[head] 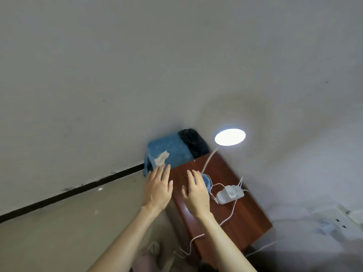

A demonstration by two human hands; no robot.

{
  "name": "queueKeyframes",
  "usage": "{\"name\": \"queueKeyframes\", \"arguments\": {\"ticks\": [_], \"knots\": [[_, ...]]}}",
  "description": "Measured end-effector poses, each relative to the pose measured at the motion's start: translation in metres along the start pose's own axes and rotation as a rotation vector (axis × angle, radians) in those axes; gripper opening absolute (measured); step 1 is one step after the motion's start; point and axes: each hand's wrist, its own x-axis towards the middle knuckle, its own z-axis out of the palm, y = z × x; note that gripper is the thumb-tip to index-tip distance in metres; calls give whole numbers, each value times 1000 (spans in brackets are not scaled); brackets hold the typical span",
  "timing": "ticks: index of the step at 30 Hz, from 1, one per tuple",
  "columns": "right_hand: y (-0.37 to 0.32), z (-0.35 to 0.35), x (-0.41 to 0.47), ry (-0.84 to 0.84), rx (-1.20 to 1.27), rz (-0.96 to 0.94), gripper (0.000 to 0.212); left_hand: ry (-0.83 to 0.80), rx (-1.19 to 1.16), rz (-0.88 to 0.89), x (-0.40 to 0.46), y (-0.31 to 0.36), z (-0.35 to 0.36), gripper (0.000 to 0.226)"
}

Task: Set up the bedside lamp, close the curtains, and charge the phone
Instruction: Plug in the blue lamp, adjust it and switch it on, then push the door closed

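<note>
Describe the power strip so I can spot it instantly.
Find the reddish-brown bedside table against the wall. Right of the lit lamp's blue base, the white power strip lies flat on top, the only boxy white thing there, with thin white cords trailing from it.

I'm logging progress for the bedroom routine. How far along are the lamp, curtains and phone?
Done, apparently: the lamp is lit, and its blue base stands on the wooden bedside table.

In hand: the right hand rests open at the base; the left hand hovers open beside it.

Left: a white power strip lies on the table, but no phone or curtains are in view, so neither looks started.
</note>
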Motion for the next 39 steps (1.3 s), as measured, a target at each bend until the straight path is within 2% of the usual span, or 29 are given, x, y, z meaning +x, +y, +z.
{"name": "queueKeyframes", "arguments": {"ticks": [5,11,15,22,30,35,39], "knots": [[-33,19,-27,-215,21,-162,55,54,50,-269,-77,-29,-11,47],[-96,46,-70,-305,94,-353,52,130,63,-596,-170,-67,-33,46],[-148,69,-99,-448,83,-473,54,202,56,-721,-226,-89,-49,51],[-242,123,-159,-597,82,-762,52,263,87,-948,-337,-160,-70,48],[-329,178,-227,-721,124,-910,51,413,91,-1261,-463,-212,-101,47],[-385,212,-253,-804,133,-1028,51,487,55,-1428,-500,-237,-113,47],[-439,246,-260,-857,122,-1110,51,516,57,-1494,-511,-280,-125,49]]}}
